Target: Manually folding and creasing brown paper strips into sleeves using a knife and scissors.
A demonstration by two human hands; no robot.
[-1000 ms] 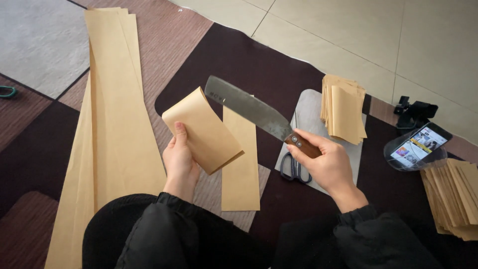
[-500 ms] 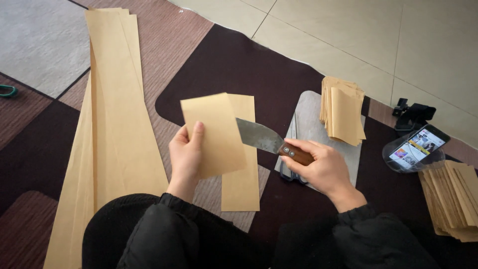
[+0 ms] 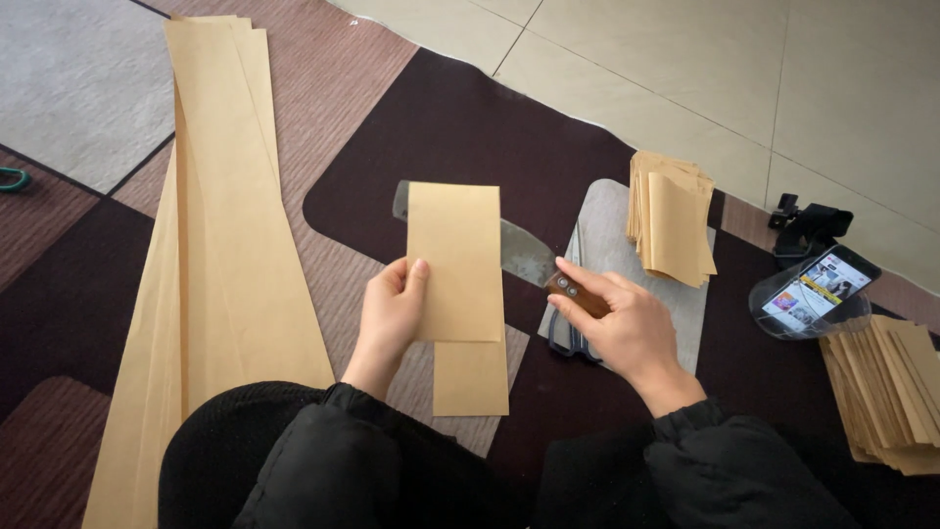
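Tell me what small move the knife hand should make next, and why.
Probably draw the knife on through the fold: its blade sits inside the folded brown paper that the left hand holds up, with the right hand gripping the wooden handle.

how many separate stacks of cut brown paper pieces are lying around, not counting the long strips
2. One stack sits on the grey board beyond the right hand; the other stack lies at the right edge beside the phone. More may lie outside the view.
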